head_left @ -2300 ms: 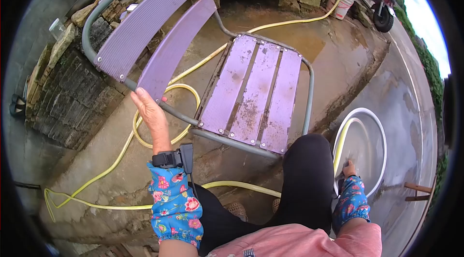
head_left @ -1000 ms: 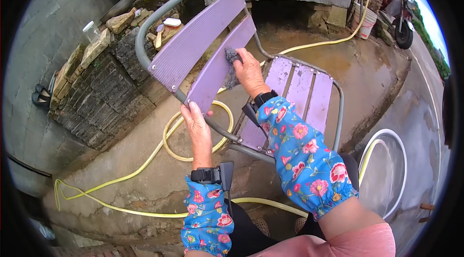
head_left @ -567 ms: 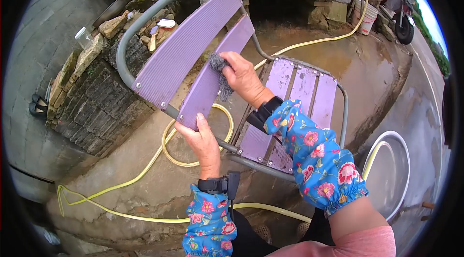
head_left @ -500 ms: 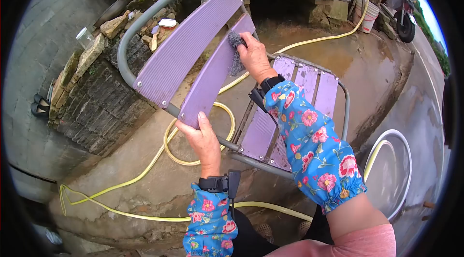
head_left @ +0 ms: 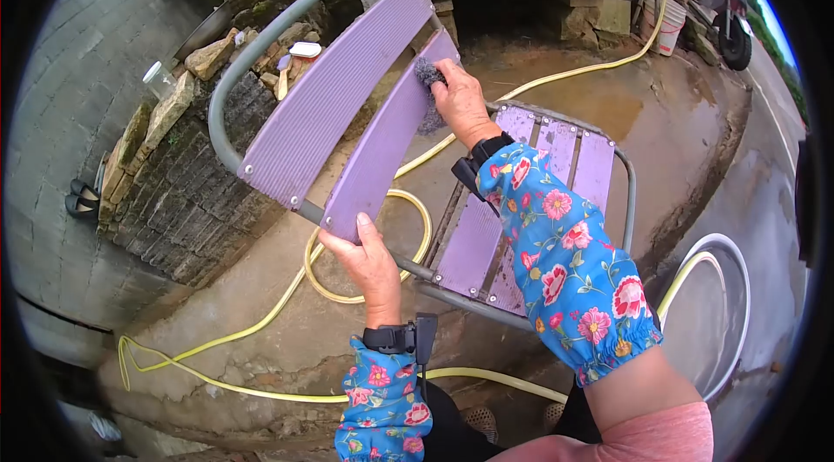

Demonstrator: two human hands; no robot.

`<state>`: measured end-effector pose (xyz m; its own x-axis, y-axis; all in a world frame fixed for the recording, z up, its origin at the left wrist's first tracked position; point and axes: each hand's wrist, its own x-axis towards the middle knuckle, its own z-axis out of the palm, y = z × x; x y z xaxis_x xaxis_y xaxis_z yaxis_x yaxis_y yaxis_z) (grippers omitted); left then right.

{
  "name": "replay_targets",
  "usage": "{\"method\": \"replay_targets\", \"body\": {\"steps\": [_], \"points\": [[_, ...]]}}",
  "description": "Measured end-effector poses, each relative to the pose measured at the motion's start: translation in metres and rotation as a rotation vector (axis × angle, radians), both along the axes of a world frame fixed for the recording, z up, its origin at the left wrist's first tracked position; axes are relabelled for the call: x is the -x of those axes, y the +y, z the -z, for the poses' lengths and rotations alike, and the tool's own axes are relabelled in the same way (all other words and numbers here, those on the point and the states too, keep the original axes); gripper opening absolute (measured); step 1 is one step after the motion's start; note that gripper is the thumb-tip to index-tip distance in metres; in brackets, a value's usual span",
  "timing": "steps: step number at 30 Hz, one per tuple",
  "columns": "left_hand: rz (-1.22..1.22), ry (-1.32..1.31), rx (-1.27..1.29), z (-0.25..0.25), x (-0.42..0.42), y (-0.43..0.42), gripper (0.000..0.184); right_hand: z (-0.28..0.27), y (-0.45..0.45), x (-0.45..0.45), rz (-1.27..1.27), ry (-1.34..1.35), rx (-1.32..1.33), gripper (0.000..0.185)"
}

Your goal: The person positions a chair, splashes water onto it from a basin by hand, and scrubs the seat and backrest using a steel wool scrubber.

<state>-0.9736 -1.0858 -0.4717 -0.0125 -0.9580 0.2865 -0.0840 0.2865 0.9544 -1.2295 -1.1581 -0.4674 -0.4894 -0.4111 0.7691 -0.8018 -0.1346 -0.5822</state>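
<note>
A chair with a grey metal frame and purple slats (head_left: 339, 95) stands tilted in front of me. My left hand (head_left: 368, 271) grips the lower end of its lower back slat, by the frame tube. In my right hand (head_left: 465, 106) is a dark grey scouring pad (head_left: 427, 73), pressed against the upper part of that same slat; some of the pad hangs below the fingers. The seat slats (head_left: 469, 240) show dark worn patches, and my right sleeve covers part of them.
A yellow hose (head_left: 261, 323) loops over the wet concrete and runs into a white-rimmed basin (head_left: 745, 288) at the right. A stone wall (head_left: 187, 193) with a jar (head_left: 159, 80) and a brush (head_left: 283, 80) stands left. Behind are a bucket (head_left: 671, 28) and a motorbike (head_left: 735, 32).
My right hand has come from the basin to the back slat with the scouring pad, moved down along it, then back up. My left hand has kept its hold on the slat's lower end.
</note>
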Motion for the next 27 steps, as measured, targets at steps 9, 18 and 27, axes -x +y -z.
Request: {"method": "replay_targets", "body": {"steps": [9,18,27], "points": [[-0.044,-0.001,0.026,0.003,0.004,0.000,0.047,-0.009,0.022,-0.030,-0.265,0.093,0.017,0.031],[-0.096,0.018,0.079,0.018,0.003,-0.006,0.047,-0.003,0.038,-0.047,-0.444,0.102,-0.032,0.029],[-0.235,0.019,0.231,0.033,0.009,-0.016,0.038,-0.006,-0.025,0.070,0.028,-0.148,-0.102,0.021]]}}
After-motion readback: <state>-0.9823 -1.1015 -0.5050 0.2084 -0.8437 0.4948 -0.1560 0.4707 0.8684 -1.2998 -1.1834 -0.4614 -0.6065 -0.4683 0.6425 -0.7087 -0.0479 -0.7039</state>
